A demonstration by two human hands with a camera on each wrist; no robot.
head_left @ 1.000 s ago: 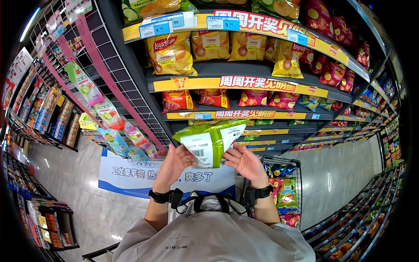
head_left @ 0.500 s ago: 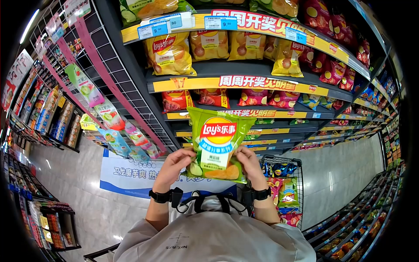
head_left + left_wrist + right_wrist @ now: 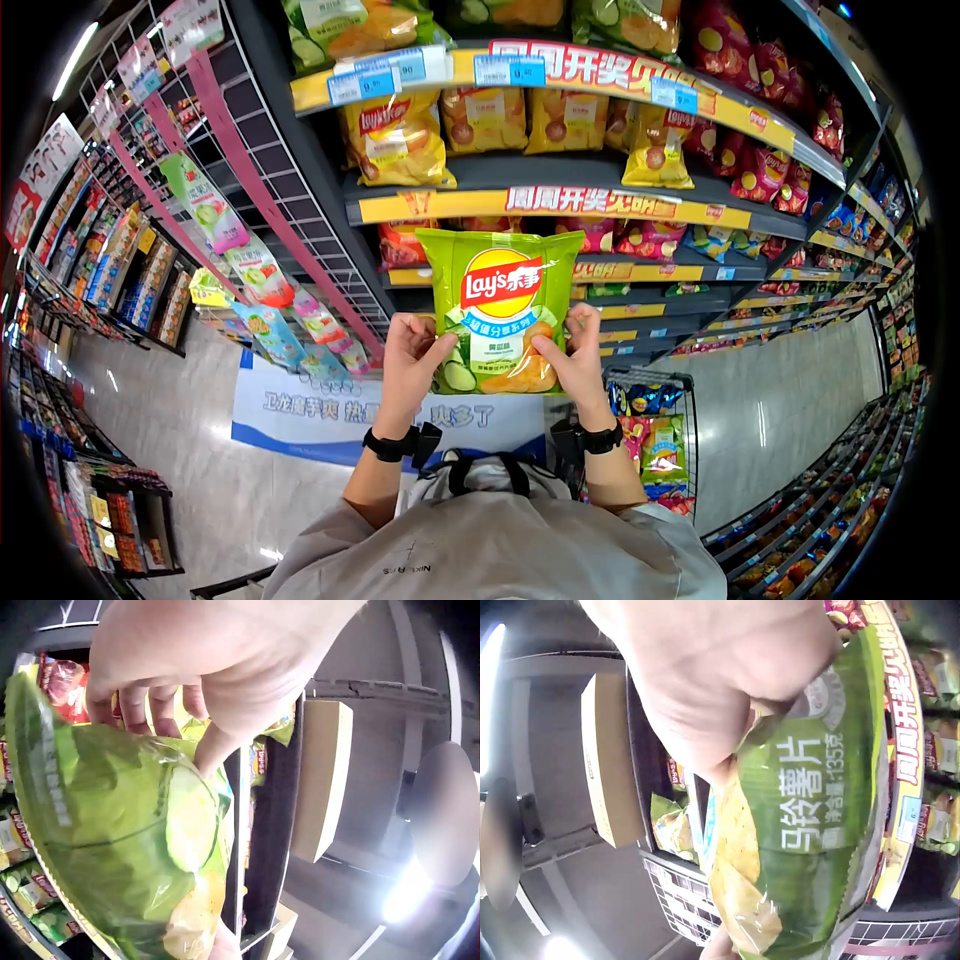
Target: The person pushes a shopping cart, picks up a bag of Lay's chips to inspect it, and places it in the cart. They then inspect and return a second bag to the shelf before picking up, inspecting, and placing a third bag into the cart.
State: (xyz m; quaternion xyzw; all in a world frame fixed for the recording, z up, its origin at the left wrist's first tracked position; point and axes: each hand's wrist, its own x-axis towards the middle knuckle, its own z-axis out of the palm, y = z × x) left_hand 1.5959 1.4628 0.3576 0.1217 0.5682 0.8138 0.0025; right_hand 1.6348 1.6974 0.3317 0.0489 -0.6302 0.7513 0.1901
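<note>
While two hands grip it by its side edges, the green bag of chips (image 3: 505,275) faces the person, between the body and the shelf (image 3: 560,170). The left hand (image 3: 412,345) has its thumb on the front and its other fingers bent behind the left edge; the right hand (image 3: 575,350) pinches the right edge likewise. Bare floor (image 3: 745,400) opens to the right beyond the cart (image 3: 692,440), which stands near the right forearm, and more floor lies left of the printed mat (image 3: 290,425). The wire rack (image 3: 283,185) rises on the far left, apart from the left hand. The chip bag hides part of the red and pink bags behind it; the left forearm covers some mat lettering. Most fingertips are hidden, and the cart's near end is hard to make out.
</note>
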